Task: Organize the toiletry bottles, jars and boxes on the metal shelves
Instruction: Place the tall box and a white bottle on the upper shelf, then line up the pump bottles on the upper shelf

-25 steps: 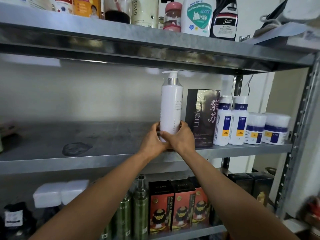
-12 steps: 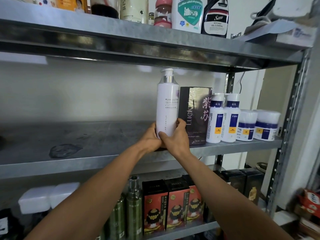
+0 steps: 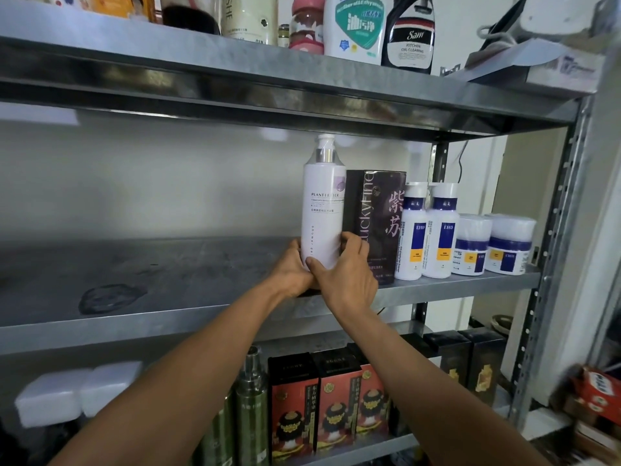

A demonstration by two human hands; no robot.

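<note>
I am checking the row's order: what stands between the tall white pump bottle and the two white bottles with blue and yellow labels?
Head view: a tall dark purple cardboard box, upright; the right hand covers its lower corner.

Has turned the white pump bottle [image 3: 322, 213] upright on the shelf [image 3: 168, 280], bringing its label round from the right edge to face front. Has nudged it rightward too, closing the small gap to the dark box [image 3: 376, 227]. Now grips it low with the right hand [image 3: 346, 280], thumb across the front and fingers in front of the box.
</note>
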